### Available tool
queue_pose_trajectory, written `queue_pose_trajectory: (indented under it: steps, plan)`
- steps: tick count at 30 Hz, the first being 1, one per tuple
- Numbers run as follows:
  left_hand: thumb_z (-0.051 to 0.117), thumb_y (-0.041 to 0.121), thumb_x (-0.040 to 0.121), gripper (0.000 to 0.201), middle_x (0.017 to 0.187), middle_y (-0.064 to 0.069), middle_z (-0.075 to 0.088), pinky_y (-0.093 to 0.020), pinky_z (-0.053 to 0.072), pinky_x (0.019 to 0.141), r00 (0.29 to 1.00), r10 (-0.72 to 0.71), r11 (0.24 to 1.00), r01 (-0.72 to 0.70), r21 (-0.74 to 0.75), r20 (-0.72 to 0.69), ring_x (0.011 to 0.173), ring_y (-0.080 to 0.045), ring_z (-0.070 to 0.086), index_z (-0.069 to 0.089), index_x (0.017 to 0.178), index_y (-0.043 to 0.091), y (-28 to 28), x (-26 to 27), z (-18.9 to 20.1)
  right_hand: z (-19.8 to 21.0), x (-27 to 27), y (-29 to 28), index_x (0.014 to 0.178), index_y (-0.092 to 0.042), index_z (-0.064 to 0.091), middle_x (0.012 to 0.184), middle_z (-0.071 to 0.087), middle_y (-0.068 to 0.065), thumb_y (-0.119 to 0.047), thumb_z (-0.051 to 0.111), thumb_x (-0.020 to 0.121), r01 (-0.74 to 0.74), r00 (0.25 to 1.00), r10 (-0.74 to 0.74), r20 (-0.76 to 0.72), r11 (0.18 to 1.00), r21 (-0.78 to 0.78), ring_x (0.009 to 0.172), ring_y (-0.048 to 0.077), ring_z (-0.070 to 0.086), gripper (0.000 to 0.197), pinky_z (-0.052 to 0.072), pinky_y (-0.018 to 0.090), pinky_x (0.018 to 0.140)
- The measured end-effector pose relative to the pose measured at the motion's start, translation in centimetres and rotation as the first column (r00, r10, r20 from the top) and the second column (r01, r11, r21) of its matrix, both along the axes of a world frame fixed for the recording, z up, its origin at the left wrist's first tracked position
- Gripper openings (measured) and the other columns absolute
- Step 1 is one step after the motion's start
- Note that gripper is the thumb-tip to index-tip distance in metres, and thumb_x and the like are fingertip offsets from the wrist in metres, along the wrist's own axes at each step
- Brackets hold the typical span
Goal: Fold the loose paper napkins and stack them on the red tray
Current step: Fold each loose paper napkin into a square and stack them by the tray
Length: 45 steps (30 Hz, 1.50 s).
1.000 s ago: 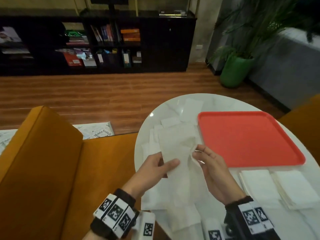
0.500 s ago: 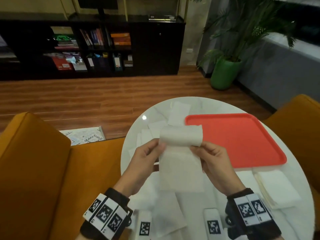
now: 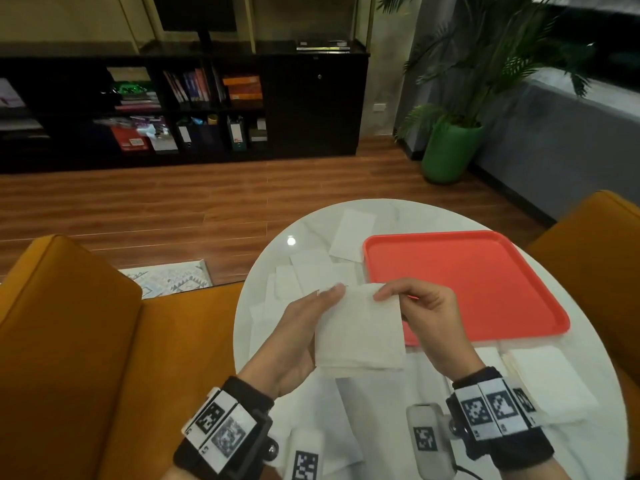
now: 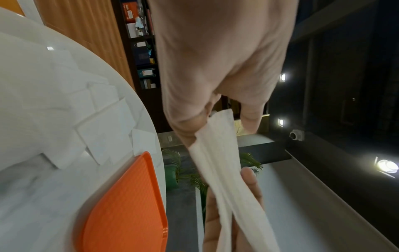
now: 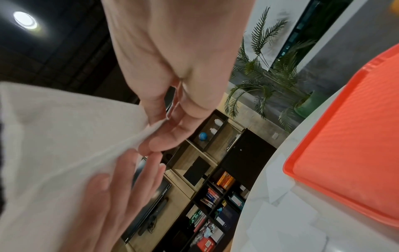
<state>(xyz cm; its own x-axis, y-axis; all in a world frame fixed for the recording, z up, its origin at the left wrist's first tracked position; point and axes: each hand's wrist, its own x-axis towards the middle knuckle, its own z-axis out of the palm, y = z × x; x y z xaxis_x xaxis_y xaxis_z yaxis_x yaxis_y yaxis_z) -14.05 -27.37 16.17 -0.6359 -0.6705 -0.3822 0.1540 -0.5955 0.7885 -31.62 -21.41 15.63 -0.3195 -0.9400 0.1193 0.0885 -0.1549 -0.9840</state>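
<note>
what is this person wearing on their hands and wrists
Both hands are bare, no gloves or rings visible. The left wrist and right wrist each wear a black band with white tiles printed with black square fiducial markers, and a white marker-tagged camera module mounted beside each band.

A round white marble-pattern table [image 3: 588,455] stands between mustard-orange upholstered seats: one seat [image 3: 69,358] at its left side, another [image 3: 599,237] at its right. The floor [image 3: 138,209] is brown wood plank; a patterned rug [image 3: 169,282] lies on it just beyond the left seat. A long black shelving unit [image 3: 311,109] lines the far wall and holds books, binders and boxes. A dark monitor [image 3: 195,12] stands on top of it. A palm plant in a green pot [image 3: 450,150] stands to the right of the unit.
</note>
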Motion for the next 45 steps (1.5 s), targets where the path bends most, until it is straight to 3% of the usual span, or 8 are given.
queue_pose_trajectory:
  steps: [4, 8, 11, 17, 21, 25, 34, 45]
  plan:
    - [0.07, 0.015, 0.086, 0.033, 0.112, -0.007, 0.072, -0.043, 0.058, 0.089, 0.993, 0.08, 0.989, -0.069, -0.133, 0.083, 0.104, -0.027, 0.069, 0.064, 0.118, 0.012, 0.6, -0.5, -0.5, -0.5, 0.0, 0.2, 0.068, -0.014, 0.076, 0.077, 0.072, 0.0, 0.015, 0.049, 0.088, -0.026, 0.998, 0.024, 0.054, 0.999, 0.037, 0.067, 0.01, 0.065, 0.045, 0.049, 0.018, 0.057]
    - [0.074, 0.01, 0.081, 0.03, 0.108, -0.003, 0.07, -0.042, 0.059, 0.087, 0.977, 0.156, 0.958, -0.114, -0.262, 0.145, 0.102, -0.026, 0.066, 0.066, 0.109, 0.019, 1.0, -0.7, -1.2, -0.5, -0.2, 0.4, 0.106, -0.008, 0.067, 0.092, 0.072, 0.012, 0.007, 0.041, 0.093, -0.08, 0.971, 0.05, 0.233, 0.989, 0.122, 0.071, 0.015, 0.065, 0.033, 0.052, 0.023, 0.059]
    - [0.078, 0.008, 0.078, 0.033, 0.108, 0.0, 0.068, -0.041, 0.058, 0.088, 0.964, 0.209, 0.929, -0.144, -0.342, 0.162, 0.104, -0.022, 0.063, 0.067, 0.106, 0.024, 1.2, -0.7, -1.6, -0.7, -0.2, 0.6, 0.114, -0.01, 0.061, 0.089, 0.072, 0.011, 0.0, 0.044, 0.094, -0.112, 0.953, 0.058, 0.297, 0.979, 0.171, 0.066, 0.014, 0.065, 0.029, 0.051, 0.025, 0.055]
    - [0.079, 0.006, 0.077, 0.04, 0.107, 0.006, 0.065, -0.026, 0.057, 0.079, 0.939, 0.285, 0.874, -0.172, -0.455, 0.193, 0.099, -0.013, 0.063, 0.065, 0.106, 0.029, 1.6, -0.7, -2.4, -1.7, -0.3, 0.5, 0.115, -0.013, 0.062, 0.086, 0.071, 0.003, -0.03, 0.05, 0.095, -0.091, 0.949, 0.0, 0.315, 0.957, 0.275, 0.074, 0.016, 0.068, 0.029, 0.051, 0.03, 0.065]
    - [0.081, 0.025, 0.074, 0.044, 0.111, 0.007, 0.065, -0.028, 0.058, 0.082, 0.963, 0.209, 0.906, -0.125, -0.405, 0.17, 0.101, -0.013, 0.064, 0.064, 0.113, 0.032, 2.0, -0.7, -2.7, -2.5, -0.1, 0.8, 0.117, -0.014, 0.06, 0.079, 0.069, 0.003, 0.0, 0.07, 0.08, -0.053, 0.986, 0.006, 0.167, 0.958, 0.281, 0.078, 0.019, 0.068, 0.04, 0.056, 0.034, 0.07]
    - [0.067, 0.052, 0.07, 0.046, 0.107, 0.008, 0.07, -0.035, 0.055, 0.093, 0.967, 0.205, 0.94, -0.151, -0.308, 0.152, 0.104, -0.016, 0.065, 0.072, 0.107, 0.025, 1.9, -0.5, -2.6, -2.7, -0.2, 1.1, 0.112, -0.016, 0.063, 0.081, 0.064, 0.005, 0.002, 0.073, 0.076, -0.046, 0.99, 0.006, 0.14, 0.958, 0.282, 0.083, 0.022, 0.064, 0.042, 0.052, 0.041, 0.081]
    - [0.069, 0.009, 0.087, 0.015, 0.096, 0.0, 0.075, -0.038, 0.057, 0.087, 0.959, 0.243, 0.916, -0.178, -0.358, 0.144, 0.092, -0.018, 0.07, 0.073, 0.101, 0.012, 2.0, -0.5, -3.1, -2.9, 0.1, 1.4, 0.104, -0.006, 0.067, 0.098, 0.072, 0.015, -0.021, 0.074, 0.074, -0.098, 0.988, 0.055, 0.146, 0.948, 0.302, 0.087, 0.022, 0.068, 0.034, 0.053, 0.031, 0.073]
    - [0.075, 0.016, 0.082, 0.011, 0.09, -0.004, 0.077, -0.024, 0.052, 0.073, 0.951, 0.265, 0.913, -0.195, -0.358, 0.159, 0.085, -0.014, 0.071, 0.078, 0.091, 0.011, 2.9, -2.8, -3.8, -2.7, -0.5, 2.9, 0.088, 0.003, 0.069, 0.086, 0.069, 0.022, -0.023, 0.068, 0.086, 0.041, 0.998, -0.051, 0.028, 0.959, 0.282, 0.076, 0.023, 0.063, 0.026, 0.047, 0.034, 0.072]
